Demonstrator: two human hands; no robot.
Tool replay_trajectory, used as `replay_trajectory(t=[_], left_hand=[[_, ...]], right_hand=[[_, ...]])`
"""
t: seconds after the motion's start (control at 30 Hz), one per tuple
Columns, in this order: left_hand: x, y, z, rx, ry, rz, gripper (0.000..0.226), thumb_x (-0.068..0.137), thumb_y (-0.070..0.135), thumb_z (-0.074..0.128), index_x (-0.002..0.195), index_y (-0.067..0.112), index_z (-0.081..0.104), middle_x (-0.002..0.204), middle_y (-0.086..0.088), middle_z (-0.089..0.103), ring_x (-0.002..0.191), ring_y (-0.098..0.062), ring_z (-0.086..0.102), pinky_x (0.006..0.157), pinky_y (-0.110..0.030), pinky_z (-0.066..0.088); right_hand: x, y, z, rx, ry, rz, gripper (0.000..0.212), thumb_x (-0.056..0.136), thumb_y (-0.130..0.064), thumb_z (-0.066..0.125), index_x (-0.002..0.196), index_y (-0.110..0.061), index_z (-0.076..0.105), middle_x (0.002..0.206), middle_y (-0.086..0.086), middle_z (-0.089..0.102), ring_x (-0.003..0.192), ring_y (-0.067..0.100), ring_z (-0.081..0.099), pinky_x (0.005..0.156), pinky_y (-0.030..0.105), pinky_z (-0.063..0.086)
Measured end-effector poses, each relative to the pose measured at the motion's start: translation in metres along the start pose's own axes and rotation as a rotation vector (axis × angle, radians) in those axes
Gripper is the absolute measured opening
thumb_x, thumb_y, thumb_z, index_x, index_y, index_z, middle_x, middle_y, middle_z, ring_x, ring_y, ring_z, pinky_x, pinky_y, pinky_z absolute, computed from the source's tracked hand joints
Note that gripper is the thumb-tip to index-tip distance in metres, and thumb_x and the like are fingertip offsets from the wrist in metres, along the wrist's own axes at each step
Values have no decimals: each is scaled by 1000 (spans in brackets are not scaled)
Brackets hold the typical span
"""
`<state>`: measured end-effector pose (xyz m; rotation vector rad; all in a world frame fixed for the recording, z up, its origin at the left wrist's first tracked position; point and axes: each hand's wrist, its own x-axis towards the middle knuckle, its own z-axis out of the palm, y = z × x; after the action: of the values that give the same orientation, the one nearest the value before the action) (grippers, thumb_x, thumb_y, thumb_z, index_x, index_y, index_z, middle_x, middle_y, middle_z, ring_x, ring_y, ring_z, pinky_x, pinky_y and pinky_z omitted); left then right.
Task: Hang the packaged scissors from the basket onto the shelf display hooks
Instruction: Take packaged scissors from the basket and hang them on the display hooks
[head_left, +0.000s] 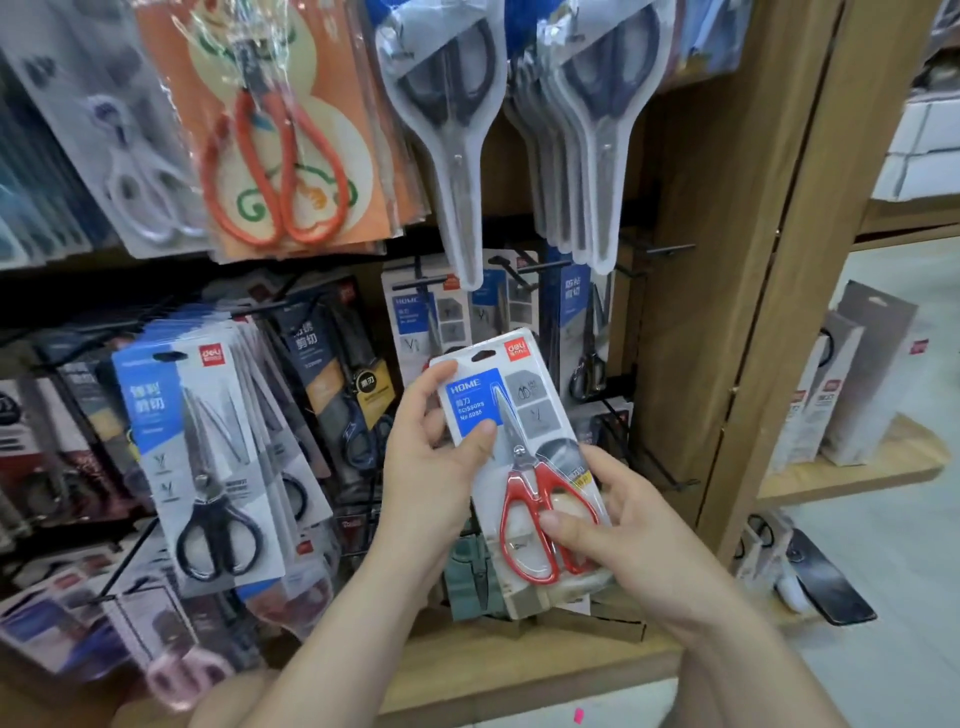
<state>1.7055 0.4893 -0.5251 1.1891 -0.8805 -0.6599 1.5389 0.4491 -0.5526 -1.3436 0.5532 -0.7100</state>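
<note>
I hold one packaged pair of red-handled scissors (524, 457) in front of the display, tilted with its hang hole up and to the right. My left hand (431, 467) grips the pack's upper left edge, thumb on the blue label. My right hand (623, 519) pinches the lower end, thumb across the red handles. Just behind the pack's top, a black display hook (415, 283) carries similar blue-label packs (415, 317). The basket is out of view.
Rows of hooks carry other scissors: black-handled packs (208, 467) at left, orange cards (280, 135) and clear blister packs (452, 130) above. A bare hook (665, 249) juts out at right beside the wooden shelf post (753, 260). The wooden shelf ledge (519, 670) lies below.
</note>
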Motion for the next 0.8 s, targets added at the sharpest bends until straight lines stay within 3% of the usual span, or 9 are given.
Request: replay_trajectory(t=[0.13,0.23,0.3,0.4,0.53,0.6,0.67,0.8], left_hand=[[7,4,-23,45,26,-38,44,95,10,63,132,31,52,100,0,77,90,-19,75,71,-38,62],[14,8,-39,52,50,-74,28,93,9,65,119,22,63,96,-3,78,88,-21,75,71,-37,63],[16,9,-46,54,59,-95,21,93,10,66,111,21,65,93,-4,78,85,-19,76,65,-31,63],[20,7,-52,86,47,-97,19,91,12,68,109,19,66,92,-3,79,84,-17,76,60,-28,61],[30,7,-42,131,-30,-57,14,91,12,69,101,20,66,92,-2,78,84,-18,76,62,-31,61],[36,9,-27,178,-93,-18,6,94,17,65,98,22,67,90,0,77,84,-15,75,66,-31,61],[45,13,-10,232,-131,32,13,99,21,56,95,26,68,88,4,75,81,-8,72,61,-23,55],[59,19,7,358,-169,37,23,101,20,49,107,31,68,98,11,72,85,-5,64,70,-22,52]], right_hand=[[-3,3,5,-68,-48,-25,45,82,-6,76,122,-22,63,113,12,74,104,28,71,83,35,57],[-1,2,11,-67,-41,-6,50,80,-13,79,125,-21,59,111,11,74,101,29,72,80,36,59],[0,2,18,-64,-21,-12,52,80,-15,76,125,-30,57,110,8,75,99,27,73,80,37,60],[1,5,32,-73,25,-56,50,78,-20,73,123,-35,56,107,4,76,97,22,74,77,32,60],[3,15,34,-103,125,-66,39,83,-22,74,119,-26,59,103,4,76,89,16,74,65,21,56],[1,19,27,-86,195,-61,39,80,-22,71,117,-20,59,100,6,77,89,21,75,69,29,58],[-2,20,18,-33,282,-60,43,75,-22,72,116,-17,59,98,8,77,88,25,75,76,39,59],[-9,13,-2,78,399,-44,33,79,-17,70,111,-20,62,93,9,78,83,28,76,76,43,58]])
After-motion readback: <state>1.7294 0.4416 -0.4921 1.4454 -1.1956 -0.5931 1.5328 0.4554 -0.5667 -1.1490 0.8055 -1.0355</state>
